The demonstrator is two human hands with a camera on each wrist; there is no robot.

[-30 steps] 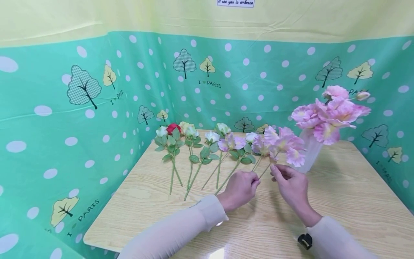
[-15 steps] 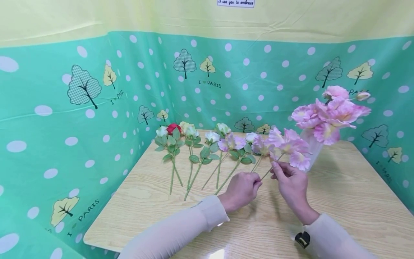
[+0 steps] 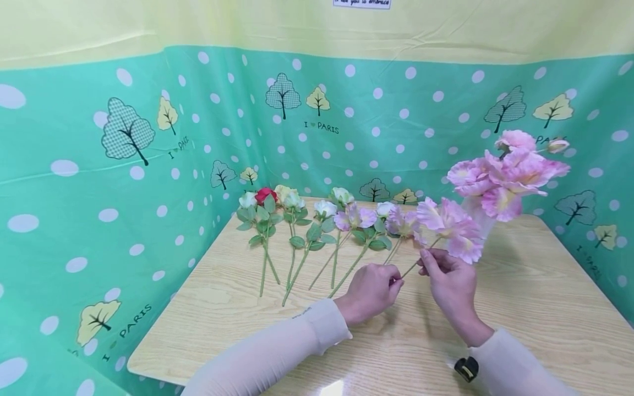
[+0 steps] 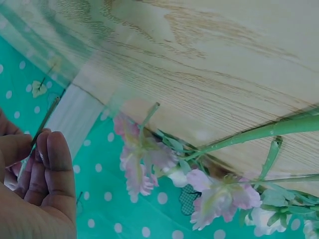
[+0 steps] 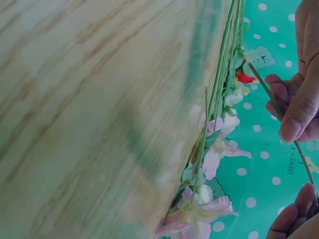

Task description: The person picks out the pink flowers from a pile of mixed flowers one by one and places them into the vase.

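Note:
A pink-purple flower (image 3: 453, 228) is held on a slant above the table by both hands. The left hand (image 3: 371, 290) pinches the lower part of its stem between thumb and curled fingers; in the left wrist view the stem end (image 4: 54, 104) sticks out past those fingers. Nearer the bloom, the right hand (image 3: 452, 289) grips the stem between thumb and fingertips. In the right wrist view the thin green stem (image 5: 304, 162) spans the space between the two hands. Behind the held flower stands a whitish vase (image 3: 481, 217) with large pink flowers (image 3: 515, 170) in it.
Left of the hands, several loose flowers lie on the wooden table (image 3: 208, 330): a red rose (image 3: 266, 195), white roses such as one (image 3: 324, 209) in the middle, and pale purple blooms (image 3: 354, 217). A green dotted curtain (image 3: 198, 137) surrounds the table's back and left.
The held flower has moved slightly to the right and its bloom a little lower, with the right hand shifting right too. The left hand has barely moved.

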